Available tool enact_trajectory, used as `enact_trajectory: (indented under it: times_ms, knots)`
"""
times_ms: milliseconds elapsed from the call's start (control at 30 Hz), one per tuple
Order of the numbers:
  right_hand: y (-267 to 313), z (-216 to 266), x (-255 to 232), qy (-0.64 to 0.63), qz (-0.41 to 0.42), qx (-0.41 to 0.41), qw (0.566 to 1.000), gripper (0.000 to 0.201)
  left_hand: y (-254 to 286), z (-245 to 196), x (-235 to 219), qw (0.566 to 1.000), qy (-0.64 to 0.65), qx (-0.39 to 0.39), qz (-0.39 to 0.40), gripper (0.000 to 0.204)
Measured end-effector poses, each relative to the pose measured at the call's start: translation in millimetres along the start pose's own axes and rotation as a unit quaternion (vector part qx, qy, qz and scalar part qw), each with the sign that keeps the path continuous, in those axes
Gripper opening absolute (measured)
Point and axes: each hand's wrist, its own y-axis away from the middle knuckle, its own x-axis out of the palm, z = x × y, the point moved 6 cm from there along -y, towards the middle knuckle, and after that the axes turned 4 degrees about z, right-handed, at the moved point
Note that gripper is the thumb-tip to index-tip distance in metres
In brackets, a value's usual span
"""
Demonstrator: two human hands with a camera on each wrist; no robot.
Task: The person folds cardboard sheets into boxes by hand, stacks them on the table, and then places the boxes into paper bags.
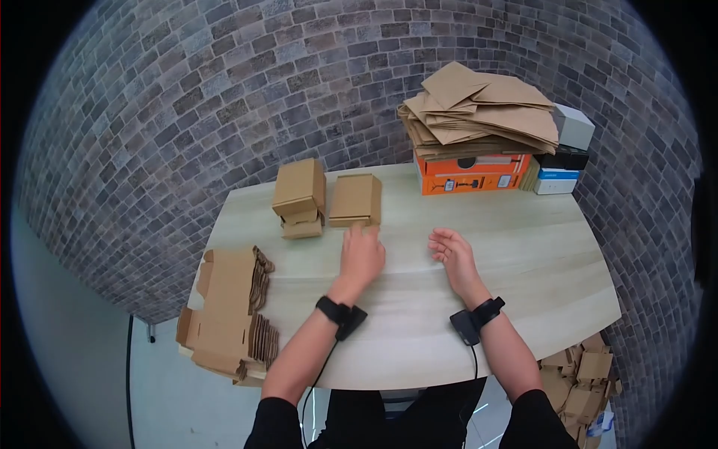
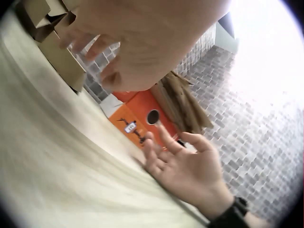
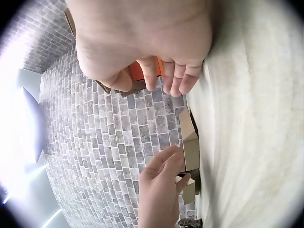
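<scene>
– What do we see, if we start with the biggest?
– We see a brick-patterned wall [image 1: 209,97] rising along the far side, with a pale table [image 1: 407,310] in front of it.
– And on the table?
– At the far right we find a pile of brown sheets [image 1: 486,112] lying on orange packaging [image 1: 473,182]. At the near left we have flattened cardboard [image 1: 224,299] in a stack. Down past the near right corner, we spot a cardboard heap [image 1: 587,382].
– What about the made-up boxes?
– Far and left of the middle, we count a pair, the upper box [image 1: 298,182] sitting on the lower box [image 1: 303,227]. Just right of them lies the single box [image 1: 351,196], its lid down.
– And the hands?
– We see the left hand [image 1: 362,258] reaching to the single box's near edge, fingers loosely extended; we can't tell whether the tips touch it. Farther right, the right hand [image 1: 458,258] hangs above the table, its slack fingers apart from the thumb and holding nothing.
– Anything smaller?
– We notice a black wristband [image 1: 491,310] on the right wrist.
</scene>
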Motion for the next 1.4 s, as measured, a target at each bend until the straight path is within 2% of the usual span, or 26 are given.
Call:
enact_trajectory:
  times_ms: [33,100,133,200,233,300,400,633,700,733,800,833,900,967,1000,1067,1133,1167,1233,1333,1400]
  knots:
    - [0.1,0.2,0.1,0.009,-0.005,0.001,1.000,0.033,-7.1,7.2,3.8,1.000,0.000,-0.004,-0.002,0.042]
    - [-3.7,4.1,2.1,0.023,-0.002,-0.004,1.000,0.032,-26.4,17.3,3.8,0.993,-0.045,0.044,-0.103,0.033]
    - [-3.8,2.3,0.9,0.012,-0.006,0.002,1.000,0.031,-33.9,15.2,0.5,0.992,-0.044,0.044,-0.112,0.033]
    - [-3.3,2.7,-2.8,0.006,-0.009,0.003,1.000,0.031,-49.9,0.5,6.5,0.978,-0.178,0.083,-0.063,0.037]
    - [-3.0,2.7,-1.7,0.007,-0.009,0.004,1.000,0.030,-54.9,-0.6,7.7,0.978,-0.176,0.086,-0.070,0.037]
    - [-1.7,1.9,-0.9,-0.007,-0.006,0.007,1.000,0.031,-60.1,18.6,24.0,0.977,-0.206,-0.037,0.046,0.038]
    - [-2.8,1.3,-1.6,-0.011,-0.004,0.010,1.000,0.032,-67.4,35.9,37.2,0.959,-0.268,-0.063,0.070,0.043]
    - [1.1,6.6,-0.3,-0.008,-0.002,0.006,1.000,0.030,-73.5,46.5,56.4,0.947,-0.313,-0.062,0.038,0.045]
    - [-1.1,4.7,-0.7,-0.008,0.006,0.013,1.000,0.030,-73.9,44.2,50.2,0.955,-0.290,-0.051,-0.041,0.044]
    - [-2.3,6.8,-0.7,-0.006,0.005,0.010,1.000,0.030,-75.6,35.1,42.1,0.955,-0.288,-0.049,-0.044,0.044]
    - [-0.2,4.4,0.4,0.004,0.005,0.017,1.000,0.030,-73.6,0.2,15.4,0.984,-0.179,0.005,0.018,0.040]
    - [2.0,2.5,-0.3,0.000,0.000,0.020,1.000,0.030,-72.4,-7.3,1.9,0.983,-0.180,0.007,0.025,0.040]
    - [-0.8,4.4,0.1,-0.007,0.007,0.013,1.000,0.030,-67.8,-22.4,-29.1,0.992,-0.045,0.088,0.084,0.036]
    - [-3.5,0.4,-4.8,-0.008,0.011,0.020,1.000,0.032,-39.5,-43.8,-102.7,0.982,-0.013,0.024,0.187,0.032]
    - [-4.6,-3.0,-6.4,-0.009,0.016,0.013,1.000,0.033,-29.3,-28.2,-128.4,0.986,-0.006,0.038,0.160,0.031]
    - [-6.0,-4.4,-6.7,0.000,0.011,0.014,1.000,0.032,0.0,4.7,-190.9,0.995,0.000,0.007,0.096,0.030]
    - [-8.7,-10.5,-11.8,0.007,0.009,0.004,1.000,0.031,29.6,61.9,-248.6,0.988,-0.056,-0.116,0.080,0.029]
    - [-7.2,-8.6,-11.4,0.010,0.007,-0.006,1.000,0.031,46.5,84.9,-267.3,0.984,-0.071,-0.139,0.085,0.029]
    - [-5.5,-10.0,-10.2,0.021,0.005,0.000,1.000,0.031,97.1,137.8,-309.5,0.947,-0.137,-0.279,0.081,0.028]
    - [-10.0,-8.7,-11.4,0.040,0.008,0.010,0.999,0.032,171.4,201.1,-331.2,0.916,-0.244,-0.303,0.102,0.026]
    - [-8.9,-7.1,-9.8,0.040,0.008,0.016,0.999,0.033,206.8,221.9,-329.2,0.906,-0.258,-0.325,0.082,0.025]
